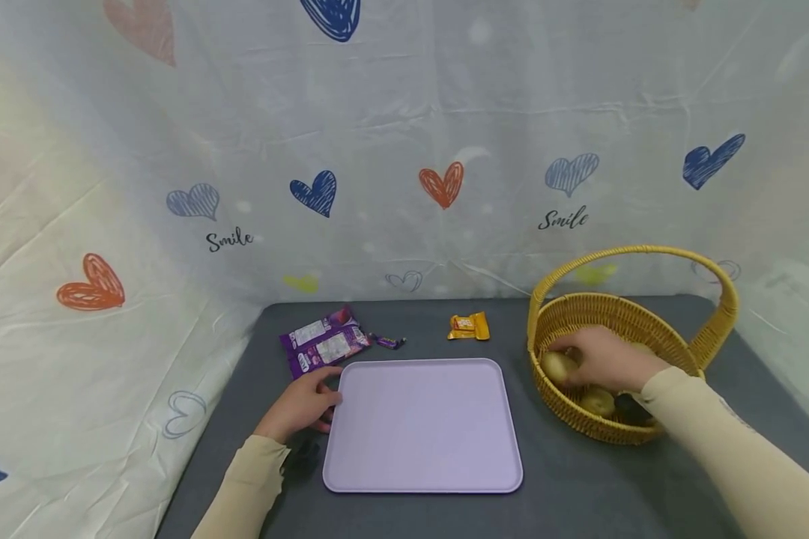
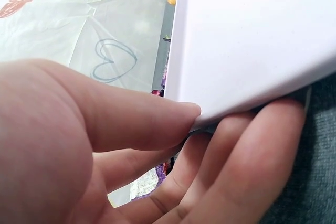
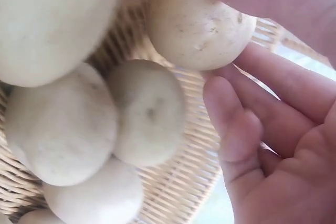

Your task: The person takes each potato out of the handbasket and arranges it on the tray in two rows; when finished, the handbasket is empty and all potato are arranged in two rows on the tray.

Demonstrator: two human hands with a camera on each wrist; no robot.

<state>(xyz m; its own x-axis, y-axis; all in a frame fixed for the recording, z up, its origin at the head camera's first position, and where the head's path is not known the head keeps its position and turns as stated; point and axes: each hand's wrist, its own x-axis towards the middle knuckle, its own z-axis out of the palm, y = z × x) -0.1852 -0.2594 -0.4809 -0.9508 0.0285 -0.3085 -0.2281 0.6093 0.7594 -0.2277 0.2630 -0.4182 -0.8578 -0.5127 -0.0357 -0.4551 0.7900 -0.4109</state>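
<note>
In the head view a pale lilac tray (image 1: 423, 427) lies on the dark grey table. My left hand (image 1: 302, 404) is at its left edge; the left wrist view shows the thumb on the rim (image 2: 181, 51) and the other fingers curled beneath. Over to the right, my right hand (image 1: 603, 358) reaches into a yellow wicker basket (image 1: 647, 311) with a tall arched handle. It grips a potato (image 3: 197, 30) between thumb and fingers. Several more potatoes (image 3: 63, 124) lie in the basket beside it, and a dark item (image 1: 630, 410) sits partly hidden under the forearm.
Behind the tray's left corner lie a purple snack packet (image 1: 323, 340) and a small purple wrapped sweet (image 1: 387, 342). A yellow-orange packet (image 1: 468, 326) rests near the table's back edge. A white sheet with printed hearts (image 1: 377, 112) hangs behind the table.
</note>
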